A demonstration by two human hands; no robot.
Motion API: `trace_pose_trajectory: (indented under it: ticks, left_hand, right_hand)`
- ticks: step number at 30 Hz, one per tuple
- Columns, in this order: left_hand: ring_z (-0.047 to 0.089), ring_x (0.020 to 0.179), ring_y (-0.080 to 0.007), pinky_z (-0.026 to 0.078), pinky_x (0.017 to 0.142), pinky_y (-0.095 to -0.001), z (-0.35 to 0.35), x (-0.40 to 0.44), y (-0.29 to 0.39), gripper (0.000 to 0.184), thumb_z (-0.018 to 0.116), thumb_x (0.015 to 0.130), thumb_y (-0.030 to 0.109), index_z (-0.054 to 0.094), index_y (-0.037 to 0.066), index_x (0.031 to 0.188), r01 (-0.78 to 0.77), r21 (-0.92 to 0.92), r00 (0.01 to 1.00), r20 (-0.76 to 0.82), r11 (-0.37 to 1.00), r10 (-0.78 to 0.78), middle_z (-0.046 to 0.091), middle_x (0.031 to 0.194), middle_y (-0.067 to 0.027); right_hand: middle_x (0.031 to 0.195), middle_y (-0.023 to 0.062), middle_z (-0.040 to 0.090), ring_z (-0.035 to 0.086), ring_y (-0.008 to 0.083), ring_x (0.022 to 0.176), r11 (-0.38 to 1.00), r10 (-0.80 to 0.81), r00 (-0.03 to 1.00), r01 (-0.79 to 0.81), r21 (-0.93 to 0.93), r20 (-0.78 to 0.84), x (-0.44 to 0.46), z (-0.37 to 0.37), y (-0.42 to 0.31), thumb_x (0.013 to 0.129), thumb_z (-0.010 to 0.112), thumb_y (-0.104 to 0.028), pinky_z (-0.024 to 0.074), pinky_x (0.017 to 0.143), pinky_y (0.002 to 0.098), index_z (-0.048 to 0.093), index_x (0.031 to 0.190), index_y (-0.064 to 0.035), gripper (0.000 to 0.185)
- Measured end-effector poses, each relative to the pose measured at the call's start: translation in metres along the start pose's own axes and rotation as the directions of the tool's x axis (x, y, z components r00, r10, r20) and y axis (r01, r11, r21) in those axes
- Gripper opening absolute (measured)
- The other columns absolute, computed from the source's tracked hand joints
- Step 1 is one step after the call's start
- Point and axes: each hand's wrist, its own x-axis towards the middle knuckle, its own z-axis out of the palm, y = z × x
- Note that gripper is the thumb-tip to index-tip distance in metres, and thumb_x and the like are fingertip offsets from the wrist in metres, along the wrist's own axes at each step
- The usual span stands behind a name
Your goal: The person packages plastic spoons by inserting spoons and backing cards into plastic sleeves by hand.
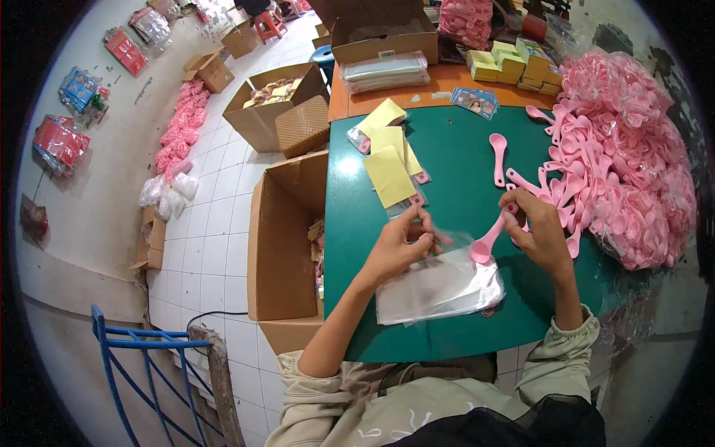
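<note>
Green worktop (447,164): pink spoon (488,243) pinched at handle by right hand (542,229), bowl left free above clear bags (428,296); film (453,240) seemingly pinched by left hand (398,246); loose spoons (572,179) heaped rightward, presumably for reach.

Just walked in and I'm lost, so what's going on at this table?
The right hand holds a pink spoon over a stack of clear bags. The left hand is at the bags' far edge, fingers bent. More spoons lie heaped to the right; yellow cards with pink handles showing lie beyond the left hand.
</note>
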Motion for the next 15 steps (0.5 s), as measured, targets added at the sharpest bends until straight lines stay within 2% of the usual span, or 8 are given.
trace_pose_trajectory:
  ticks: [1,2,5,8,11,15]
  left_hand:
    - [0.061,0.079,-0.0127,0.049,0.068,-0.0254,-0.001,0.000,0.000,0.017,0.057,0.086,0.006,0.041,0.008,0.091,0.025,-0.077,1.000,-0.002,0.997,-0.025,0.066,0.092,-0.0115]
    - [0.060,0.077,-0.0112,0.048,0.066,-0.0228,0.000,0.000,0.003,0.021,0.060,0.087,0.008,0.042,0.008,0.097,0.044,-0.039,0.998,-0.036,0.998,-0.045,0.066,0.092,-0.0109]
    - [0.060,0.077,-0.0104,0.049,0.066,-0.0225,0.002,-0.002,0.007,0.027,0.064,0.085,0.010,0.046,0.006,0.105,0.047,-0.051,0.998,-0.037,0.998,-0.049,0.066,0.090,-0.0103]
    - [0.062,0.077,-0.0126,0.050,0.071,-0.0254,0.001,0.000,0.001,0.033,0.066,0.083,0.011,0.048,0.004,0.109,0.114,-0.043,0.993,-0.018,0.993,-0.115,0.067,0.087,-0.0098]
    - [0.064,0.078,-0.0124,0.050,0.073,-0.0255,0.004,-0.001,0.001,0.032,0.069,0.082,0.013,0.051,0.001,0.106,0.082,-0.044,0.997,0.009,0.996,-0.082,0.068,0.085,-0.0095]
    - [0.064,0.081,-0.0122,0.050,0.073,-0.0253,0.008,-0.002,0.008,0.034,0.069,0.081,0.012,0.051,0.000,0.107,0.122,0.005,0.992,0.016,0.993,-0.122,0.068,0.087,-0.0104]
  right_hand:
    - [0.071,0.0081,0.054,0.053,0.0129,0.058,1.000,-0.001,1.000,0.001,0.001,-0.002,0.000,0.000,0.000,0.082,0.055,-0.002,0.0439,0.055,0.0262,0.054,0.094,0.0004,0.013]
    - [0.070,0.0082,0.054,0.053,0.0130,0.058,1.000,-0.002,1.000,0.002,0.001,-0.003,0.000,0.001,-0.001,0.082,0.055,-0.002,0.0439,0.055,0.0262,0.055,0.095,0.0005,0.013]
    - [0.074,0.0056,0.055,0.052,0.0100,0.062,1.000,-0.005,0.985,0.008,0.015,-0.173,0.001,0.003,0.000,0.085,0.055,-0.004,0.0438,0.058,0.0244,0.056,0.098,0.0000,0.014]
    - [0.080,0.0022,0.056,0.052,0.0066,0.069,0.975,0.029,0.940,0.047,0.215,-0.340,0.000,0.007,0.005,0.088,0.054,-0.006,0.0435,0.064,0.0219,0.057,0.102,-0.0008,0.015]
    - [0.084,0.0003,0.055,0.052,0.0053,0.076,0.943,0.061,0.920,0.075,0.326,-0.387,-0.002,0.013,0.005,0.090,0.054,-0.006,0.0430,0.069,0.0204,0.058,0.104,-0.0015,0.016]
    - [0.084,0.0005,0.055,0.053,0.0054,0.077,0.954,0.043,0.951,0.053,0.297,-0.308,-0.003,0.015,0.000,0.090,0.054,-0.007,0.0432,0.070,0.0195,0.057,0.105,-0.0009,0.017]
